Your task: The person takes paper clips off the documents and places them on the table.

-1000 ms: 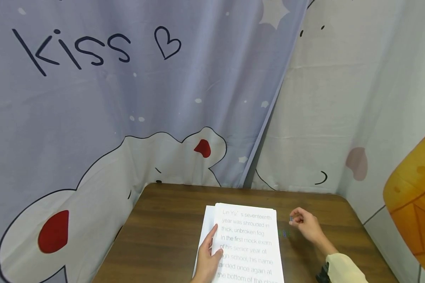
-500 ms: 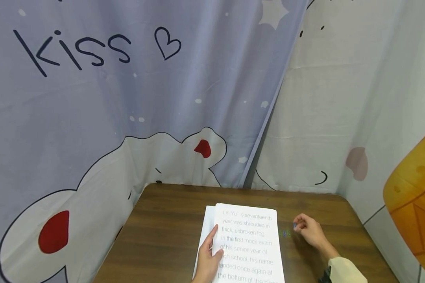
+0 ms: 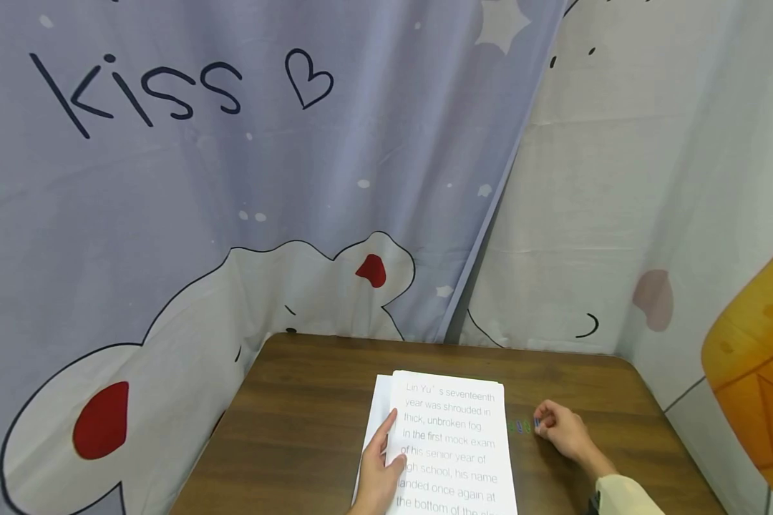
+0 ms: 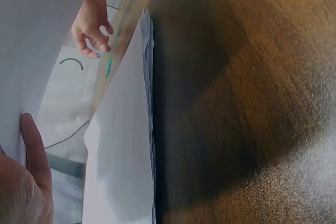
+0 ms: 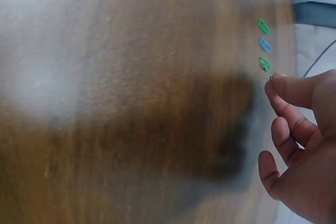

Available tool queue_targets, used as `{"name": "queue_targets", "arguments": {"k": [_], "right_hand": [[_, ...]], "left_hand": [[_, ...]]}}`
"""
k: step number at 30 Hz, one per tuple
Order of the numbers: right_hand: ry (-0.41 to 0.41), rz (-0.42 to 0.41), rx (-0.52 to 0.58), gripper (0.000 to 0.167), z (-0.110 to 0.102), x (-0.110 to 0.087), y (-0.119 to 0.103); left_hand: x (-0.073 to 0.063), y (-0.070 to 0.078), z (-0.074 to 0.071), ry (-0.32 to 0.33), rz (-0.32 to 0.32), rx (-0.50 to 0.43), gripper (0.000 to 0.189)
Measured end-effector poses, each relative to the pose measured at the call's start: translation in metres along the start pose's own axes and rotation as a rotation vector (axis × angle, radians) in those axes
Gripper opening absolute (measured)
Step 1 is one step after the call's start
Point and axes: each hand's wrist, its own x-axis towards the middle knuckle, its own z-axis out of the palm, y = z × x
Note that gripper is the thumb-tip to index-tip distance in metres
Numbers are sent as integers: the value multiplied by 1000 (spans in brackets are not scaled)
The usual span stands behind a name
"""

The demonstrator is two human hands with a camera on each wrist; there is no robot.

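My left hand (image 3: 378, 468) grips the left edge of a sheaf of printed paper (image 3: 451, 436). In the left wrist view this sheaf is raised above another stack of white sheets (image 4: 123, 129) lying on the table. Over on the right, my right hand (image 3: 567, 433) pinches a small blue paper clip (image 3: 537, 423) between thumb and index finger, low at the tabletop; the fingers hide most of it. Beside those fingertips lie a green paper clip (image 5: 264, 64), a blue paper clip (image 5: 264, 44) and a further green paper clip (image 5: 263, 27), in a row.
The brown wooden table (image 3: 296, 422) has rounded far corners. Behind it hangs a lilac and white printed curtain (image 3: 335, 179), with a pale curtain (image 3: 573, 214) to the right.
My right hand has moved down and nearer with the blue paper clip, to the right end of the row. The left hand and its paper have stayed put.
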Motion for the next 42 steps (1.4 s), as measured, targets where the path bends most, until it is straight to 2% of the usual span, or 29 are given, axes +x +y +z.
{"name": "queue_targets", "arguments": {"k": [6, 21, 29, 34, 42], "right_hand": [[12, -47, -6, 22, 9, 0, 6], [47, -47, -14, 22, 13, 1, 8], [28, -48, -35, 19, 14, 1, 13], [38, -58, -41, 19, 15, 0, 16], [48, -78, -47, 22, 19, -8, 23]], "left_hand": [[1, 1, 1, 4, -2, 13, 84], [-1, -2, -1, -6, -37, -39, 85], [1, -4, -3, 0, -18, -42, 85], [2, -2, -4, 5, 17, -26, 84], [5, 0, -8, 10, 34, -31, 84]]}}
